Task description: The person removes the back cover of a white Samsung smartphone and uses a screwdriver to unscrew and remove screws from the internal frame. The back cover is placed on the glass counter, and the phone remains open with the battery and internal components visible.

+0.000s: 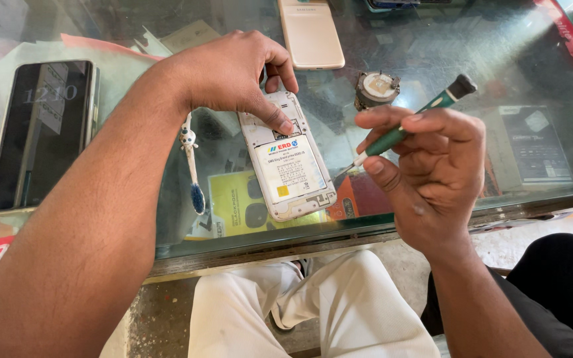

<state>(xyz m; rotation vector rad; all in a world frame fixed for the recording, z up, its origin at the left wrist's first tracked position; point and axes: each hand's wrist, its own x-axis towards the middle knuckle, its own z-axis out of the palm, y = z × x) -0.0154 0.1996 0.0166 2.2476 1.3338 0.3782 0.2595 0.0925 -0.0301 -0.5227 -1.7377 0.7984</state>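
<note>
An opened white phone (290,166) lies back-up on the glass counter (445,53), its white battery showing. My left hand (233,69) rests on the phone's upper end, thumb pressed on it near the battery's top edge. My right hand (432,172) grips a green-handled screwdriver (409,126), its metal tip pointing at the phone's right edge, close to it. I cannot tell if the tip touches.
A dark phone (41,132) with a lit screen lies at the left. A gold phone (311,33) lies face-down at the back. A small round part (376,88) sits behind the screwdriver. A toothbrush (192,166) lies left of the open phone. Packages show under the glass.
</note>
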